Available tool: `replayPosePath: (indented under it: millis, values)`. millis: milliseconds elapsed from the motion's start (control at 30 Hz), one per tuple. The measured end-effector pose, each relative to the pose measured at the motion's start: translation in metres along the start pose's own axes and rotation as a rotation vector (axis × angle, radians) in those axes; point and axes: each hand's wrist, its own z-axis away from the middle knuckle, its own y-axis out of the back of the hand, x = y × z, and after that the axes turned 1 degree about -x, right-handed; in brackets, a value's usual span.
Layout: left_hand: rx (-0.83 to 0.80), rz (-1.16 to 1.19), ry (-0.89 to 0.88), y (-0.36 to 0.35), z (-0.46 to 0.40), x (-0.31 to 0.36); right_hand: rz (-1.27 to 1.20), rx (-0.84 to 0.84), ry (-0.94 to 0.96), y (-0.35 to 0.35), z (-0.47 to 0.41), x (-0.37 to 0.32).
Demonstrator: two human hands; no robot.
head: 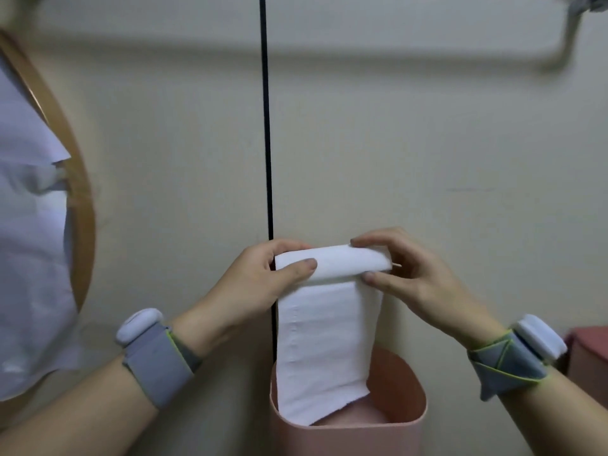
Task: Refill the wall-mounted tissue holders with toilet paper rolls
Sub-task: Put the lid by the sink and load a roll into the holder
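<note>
A white toilet paper roll [332, 261] lies level against the cream wall, with a loose sheet [324, 350] hanging down from it. My left hand [260, 281] grips the roll's left end, thumb on its front. My right hand [408, 274] pinches the right end between fingers and thumb. A thin tip of the tissue holder [396, 265] pokes out past the right end; the rest of it is hidden behind the roll and my hands.
A pink bin [404, 403] stands open right under the roll, and the sheet's end dips into it. A round wood-framed mirror [77, 179] hangs at left. A black vertical line [266, 126] runs down the wall. Another pink object [589, 353] sits at the right edge.
</note>
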Motion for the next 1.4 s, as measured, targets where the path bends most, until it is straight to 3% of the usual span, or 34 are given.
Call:
replayPosePath:
  millis: [100,233,333,400,533,667,734,900,1067,1234,1300,1400]
  values:
    - [0.014,-0.062,-0.080,0.002,0.003,0.003,-0.032,0.046,-0.030,-0.002,-0.001,0.001]
    - [0.068,-0.494,-0.386,0.006,0.006,0.009,-0.048,0.128,-0.098,-0.004,-0.004,-0.001]
    - [0.100,-0.613,-0.530,0.006,0.006,0.009,-0.052,0.137,-0.151,-0.006,-0.006,-0.003]
    - [0.120,-0.516,-0.448,0.004,0.004,0.006,-0.060,0.126,-0.146,-0.004,-0.005,-0.005]
    - [0.067,-0.090,-0.153,0.001,-0.003,0.003,0.000,0.007,-0.073,0.005,0.000,-0.011]
    - [-0.013,0.034,-0.088,0.001,-0.007,0.005,0.103,0.014,-0.018,0.007,-0.003,-0.015]
    - [0.000,-0.145,-0.184,0.002,-0.008,0.008,0.055,0.037,-0.052,0.009,-0.004,-0.017]
    - [0.055,-0.737,-0.631,0.006,-0.007,0.018,0.103,0.073,-0.102,0.010,-0.003,-0.020]
    - [0.160,-0.945,-0.793,0.009,-0.015,0.017,0.157,0.085,-0.098,0.012,-0.008,-0.024]
    - [0.350,-1.157,-0.926,0.008,-0.030,0.003,0.442,0.282,0.095,0.026,-0.002,-0.029]
    - [0.364,-1.169,-0.939,0.007,-0.034,-0.004,0.307,0.167,0.040,0.027,0.003,-0.030]
    - [0.359,-1.167,-0.952,0.004,-0.038,-0.013,0.228,-0.142,-0.116,0.012,0.012,-0.025]
